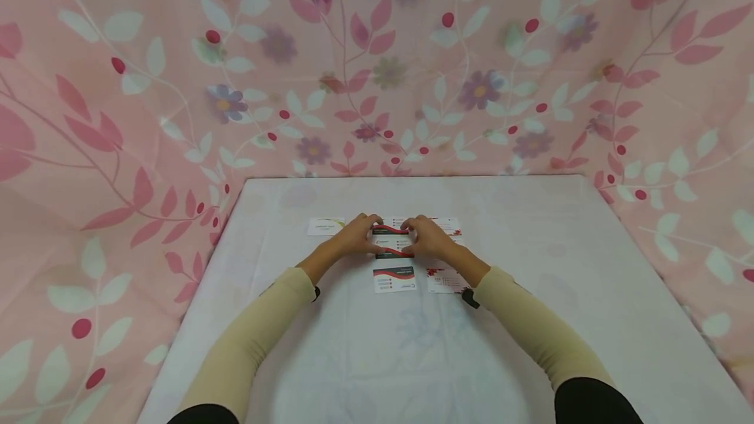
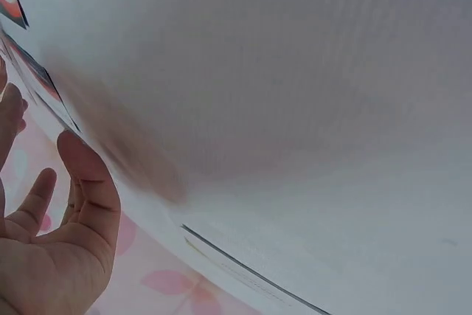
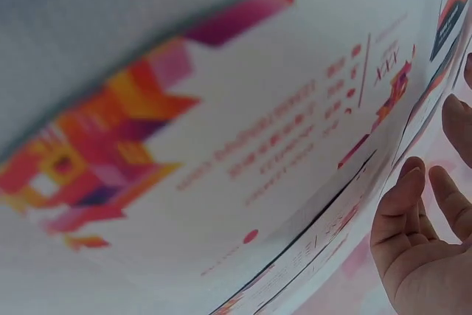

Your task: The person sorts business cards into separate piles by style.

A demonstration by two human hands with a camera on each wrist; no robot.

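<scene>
Several printed business cards lie on the white table. In the head view, a middle business card (image 1: pixel 391 243) with a red and dark wave lies between both hands. The left hand (image 1: pixel 358 235) holds it at its left edge, thumb low and fingers curved above. Likewise, the right hand (image 1: pixel 429 239) holds its right edge. In the left wrist view the thumb (image 2: pixel 88 175) meets the card's edge. The right thumb (image 3: pixel 402 197) shows beside the card edges in the right wrist view; exact contact there is hard to see.
Nearer me lies another wave-pattern card (image 1: pixel 394 280), with a red-and-white card (image 1: pixel 443 281) to its right. A white card (image 1: pixel 321 227) sits left of the left hand, and another card (image 1: pixel 450 224) lies behind the right hand. Floral cloth (image 1: pixel 377 84) hangs around the table (image 1: pixel 530 345).
</scene>
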